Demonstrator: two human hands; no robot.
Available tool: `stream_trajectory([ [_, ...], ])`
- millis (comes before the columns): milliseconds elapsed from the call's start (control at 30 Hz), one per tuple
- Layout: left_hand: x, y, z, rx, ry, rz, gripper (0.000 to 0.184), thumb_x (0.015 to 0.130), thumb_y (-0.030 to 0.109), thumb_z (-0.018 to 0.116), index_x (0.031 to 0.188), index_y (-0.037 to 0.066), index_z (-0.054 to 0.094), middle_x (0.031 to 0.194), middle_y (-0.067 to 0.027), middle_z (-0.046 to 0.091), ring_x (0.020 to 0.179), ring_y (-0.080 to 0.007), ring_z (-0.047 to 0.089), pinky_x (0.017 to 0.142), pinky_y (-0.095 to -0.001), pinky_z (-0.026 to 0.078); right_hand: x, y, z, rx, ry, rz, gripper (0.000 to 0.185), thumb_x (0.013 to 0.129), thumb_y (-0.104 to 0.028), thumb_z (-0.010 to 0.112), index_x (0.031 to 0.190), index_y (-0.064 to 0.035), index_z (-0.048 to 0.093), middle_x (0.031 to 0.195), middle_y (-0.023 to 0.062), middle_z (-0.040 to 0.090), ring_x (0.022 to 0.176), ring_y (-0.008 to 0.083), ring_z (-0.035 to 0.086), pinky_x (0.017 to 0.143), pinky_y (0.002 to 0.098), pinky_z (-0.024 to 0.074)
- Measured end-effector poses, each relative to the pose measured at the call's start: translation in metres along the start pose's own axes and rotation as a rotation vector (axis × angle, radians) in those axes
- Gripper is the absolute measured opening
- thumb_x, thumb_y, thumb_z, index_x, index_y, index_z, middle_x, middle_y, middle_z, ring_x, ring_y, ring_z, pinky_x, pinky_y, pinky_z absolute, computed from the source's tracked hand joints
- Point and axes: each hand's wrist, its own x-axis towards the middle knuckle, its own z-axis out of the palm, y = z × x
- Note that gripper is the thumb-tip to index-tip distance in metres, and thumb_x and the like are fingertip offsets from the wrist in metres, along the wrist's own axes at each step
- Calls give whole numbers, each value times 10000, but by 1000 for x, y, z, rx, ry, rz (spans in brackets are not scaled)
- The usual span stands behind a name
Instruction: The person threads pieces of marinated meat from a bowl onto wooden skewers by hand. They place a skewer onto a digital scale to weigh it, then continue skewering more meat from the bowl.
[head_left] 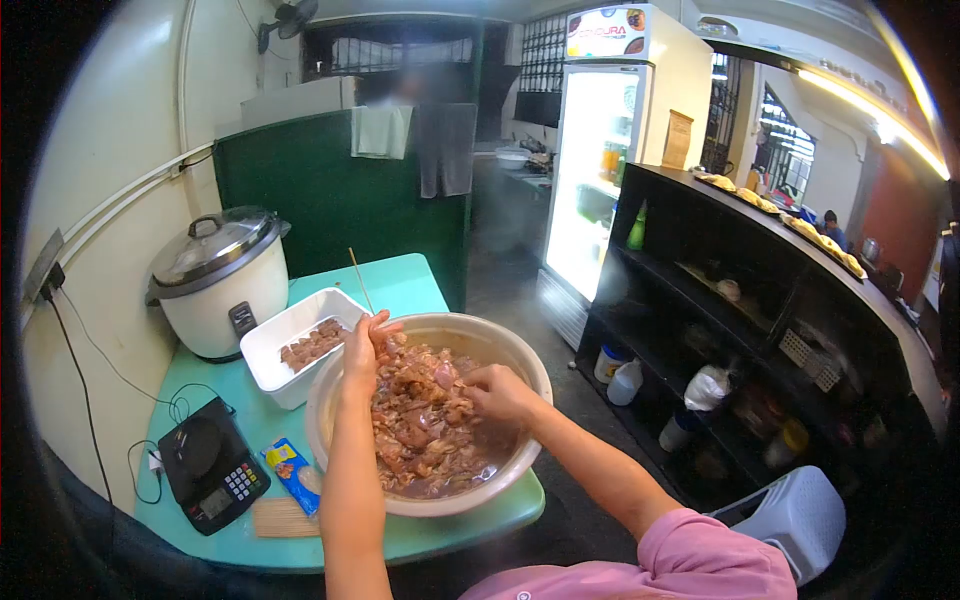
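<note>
A large beige basin full of raw marinated meat stands at the table's front right. My left hand is over the basin's left rim, closed around a thin bamboo skewer that points up and away. Inside the basin, my right hand has its fingers curled together on a piece of meat at the right of the pile; the fingertips are partly hidden. Just beyond my left hand sits a white rectangular tray holding several meat skewers.
On the turquoise table are a rice cooker, a black digital scale, a blue packet and a bundle of bamboo sticks. Black shelves and a grey plastic stool stand at right, a lit fridge behind.
</note>
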Motion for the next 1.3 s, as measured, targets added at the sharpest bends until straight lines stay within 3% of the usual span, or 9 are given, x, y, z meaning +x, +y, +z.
stream_trajectory([
  [100,-1,1,2,-172,22,-115,438,909,344,355,1160,26,522,915,-135,659,551,-100,387,526,-204,329,0,-3,-2,19,31,9,152,747,-130,612,802,4,661,789,215,631,749,346,623,691,401,475],
  [167,2,2,-3,-173,-23,-83,401,916,277,376,1186,-1,479,938,-166,644,646,-134,507,544,-239,355,1,-2,-2,-20,27,19,160,746,-130,615,805,12,660,788,222,629,747,343,626,692,400,476],
  [267,0,4,-5,-190,-110,-113,349,927,151,395,1205,-58,425,984,-214,627,977,-269,600,666,-333,447,0,-1,-3,14,43,21,168,745,-132,619,822,11,663,786,223,630,746,341,629,694,399,478],
  [767,0,1,-3,-298,-123,-162,372,935,177,440,1229,-47,396,1051,-223,597,1000,-309,586,867,-403,476,3,14,0,-28,-68,-24,191,770,-197,619,845,-34,683,803,199,645,762,343,623,792,410,462],
  [933,-2,2,3,-178,-66,-161,395,931,208,419,1268,6,376,1062,-182,611,951,-282,608,685,-294,432,0,9,-4,-45,-62,-45,182,767,-171,605,833,-13,665,792,227,625,732,354,621,707,412,482],
  [1100,-2,6,12,-48,-90,-52,567,880,133,446,1369,-44,220,1123,-208,566,992,-281,590,769,-309,471,0,13,0,-61,72,-140,151,761,-123,601,796,14,652,759,200,626,704,331,608,671,402,460],
  [1167,2,-4,9,-152,-10,46,525,867,103,447,1338,-48,272,1059,-176,615,953,-228,593,619,-290,406,0,8,-2,-67,39,-163,160,764,-131,602,807,13,656,756,203,625,695,322,611,665,404,462],
  [1200,7,-9,4,-113,-23,86,510,861,109,457,1319,-65,314,1038,-129,630,846,-134,574,544,-254,359,1,6,-5,-52,-23,-45,182,778,-170,599,869,-33,678,798,230,629,766,395,605,762,443,469],
  [1300,5,-7,-3,77,-10,-71,467,867,127,466,1292,-47,379,1036,-77,636,687,-62,487,551,-201,336,5,17,2,-28,31,-86,164,780,-161,589,836,-30,670,787,232,624,767,382,612,729,443,476],
])
